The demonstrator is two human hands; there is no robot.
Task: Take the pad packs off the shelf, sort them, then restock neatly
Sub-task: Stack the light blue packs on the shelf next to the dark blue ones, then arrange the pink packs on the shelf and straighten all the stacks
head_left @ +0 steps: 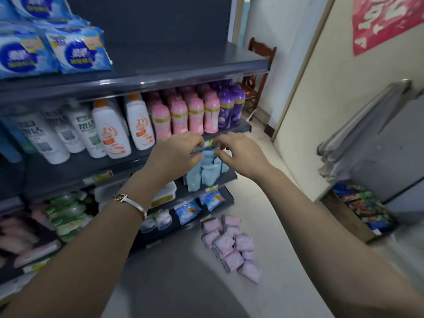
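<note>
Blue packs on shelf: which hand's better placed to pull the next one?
Left, probably: the left hand curls over the top of the blue packs; the right hand sits beside them, grip unclear.

Pale blue pad packs (207,166) on a slate-grey shelf (160,65), pink pad packs (231,246) on a cream floor (275,191).
The blue packs are plain and soft-toned; the pink ones are mottled with paler pink and show dark grey edges. On the top shelf lie white-and-blue bags (78,51) with deep blue round badges and yellow patches. Below stand white bottles (110,131) with orange caps and orange prints, pink bottles (195,113) with yellow bands, and purple bottles (230,104) with the same yellow bands. Lower down, green-and-white packs (66,214) and light blue bags (211,198) with an orange mark. The bracelet (132,201) is white with a black heart. The poster (387,19) is red with white characters; the chair (259,65) is reddish brown.
</note>
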